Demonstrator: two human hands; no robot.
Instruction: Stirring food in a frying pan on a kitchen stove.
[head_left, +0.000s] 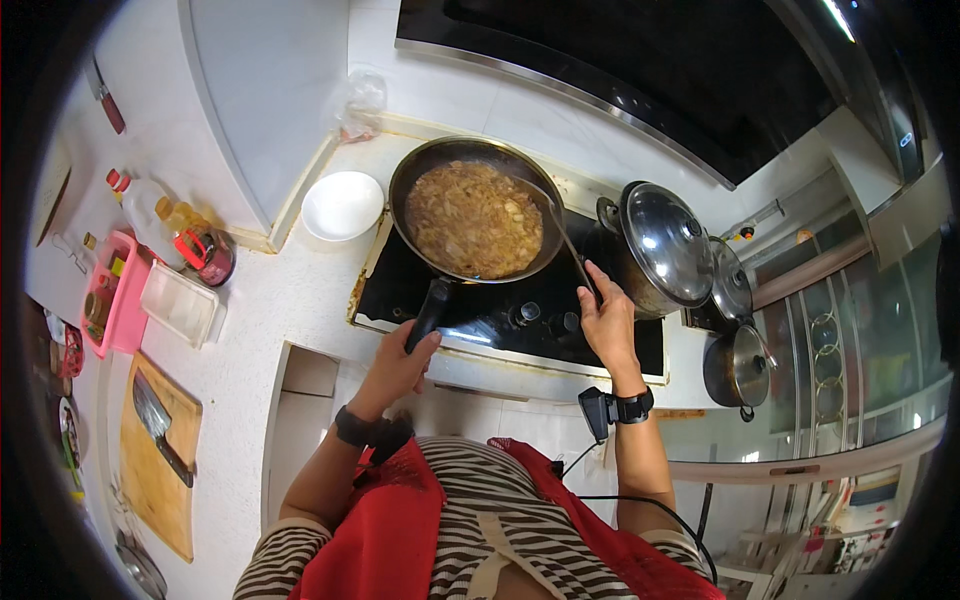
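My left hand (397, 360) grips the black handle of a frying pan (403, 217) standing on the left part of a black glass hob (480, 311). Brownish cooked food (472, 221), in pale shreds and pieces with some liquid, covers the pan's bottom. In my right hand (609, 322) is the handle of a metal cooking spatula or ladle (568, 241); its head lies at the food's upper right edge, partly hidden. An empty white bowl (343, 205) stands left of the pan.
Lidded pots (664, 240) stand right of the pan, with a smaller one (739, 367) further right. On the left counter are a pink basket (124, 300), a clear plastic container (180, 301), bottles, and a cleaver (154, 409) on a wooden cutting board (161, 510). A range hood (600, 75) overhangs the back.
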